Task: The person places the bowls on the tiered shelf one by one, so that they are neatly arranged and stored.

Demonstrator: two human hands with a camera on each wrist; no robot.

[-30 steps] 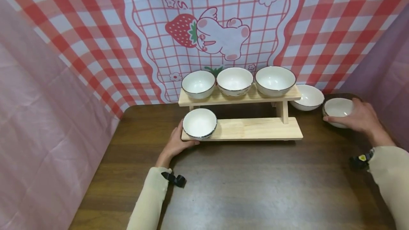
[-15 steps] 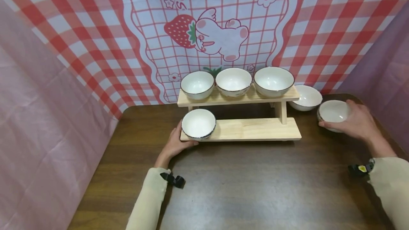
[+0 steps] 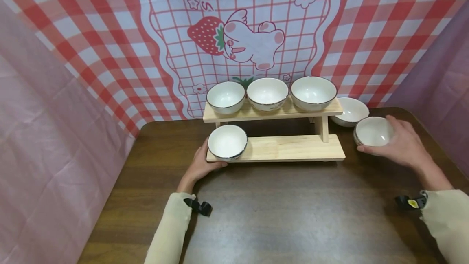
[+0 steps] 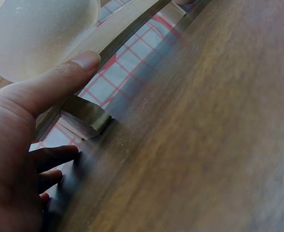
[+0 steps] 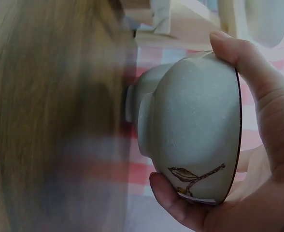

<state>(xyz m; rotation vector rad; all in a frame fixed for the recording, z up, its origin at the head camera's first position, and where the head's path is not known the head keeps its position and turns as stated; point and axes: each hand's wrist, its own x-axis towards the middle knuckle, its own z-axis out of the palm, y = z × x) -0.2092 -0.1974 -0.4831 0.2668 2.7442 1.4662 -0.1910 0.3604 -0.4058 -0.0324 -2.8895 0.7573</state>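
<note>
My right hand grips a white bowl by its side, thumb at the near rim and fingers around the far side. In the right wrist view this bowl shows a brown rim and a small brown branch print, its foot facing the table. At the left end of a two-tier wooden stand, my left hand holds the corner of the lower board. Its thumb lies along the board's front edge, the other fingers below. Another white bowl sits on that board, right beside the left hand.
Three white bowls stand in a row on the upper board: left bowl, middle bowl, right bowl. Behind the stand's right end, one more bowl rests on the brown table. A checked cloth hangs at the back.
My right hand has carried its bowl leftward and slightly nearer to me, toward the stand. The left hand and the bowls on the stand have stayed put.
</note>
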